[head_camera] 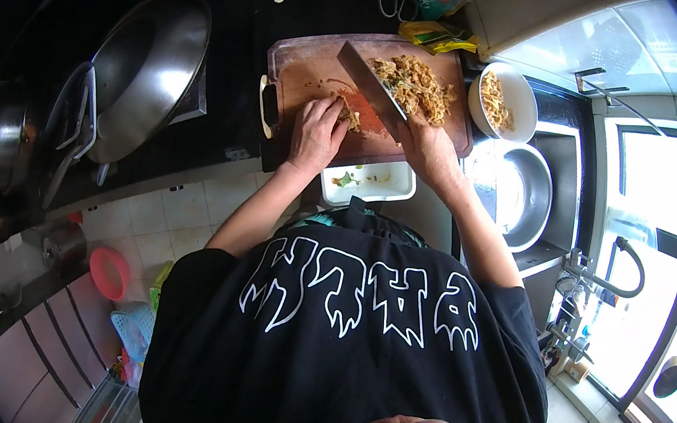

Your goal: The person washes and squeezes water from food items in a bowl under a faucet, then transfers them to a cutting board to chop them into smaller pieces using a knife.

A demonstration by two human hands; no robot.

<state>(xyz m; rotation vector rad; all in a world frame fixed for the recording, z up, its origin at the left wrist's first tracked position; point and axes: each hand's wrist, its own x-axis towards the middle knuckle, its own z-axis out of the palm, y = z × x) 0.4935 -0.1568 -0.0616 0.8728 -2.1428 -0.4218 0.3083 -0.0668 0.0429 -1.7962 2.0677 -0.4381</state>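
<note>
In my right hand (432,150) is the handle of a broad cleaver (370,83), its blade slanting up and left across a wooden cutting board (302,63). The blade lies along the left side of a heap of chopped, yellowish-brown food (421,86). My left hand (316,130) rests on the board's left half, fingers bent around a small clump of similar food (350,116). Part of that clump is hidden under the fingers. Reddish wet stains mark the wood between the two hands.
Right of the board stands a white bowl (527,104) with shredded food, and a metal basin (539,200) in the sink. A white tray (402,187) with scraps sits below the board's near edge. Scissors (398,5) and a yellow packet (438,37) lie behind; a wok (148,64) is left.
</note>
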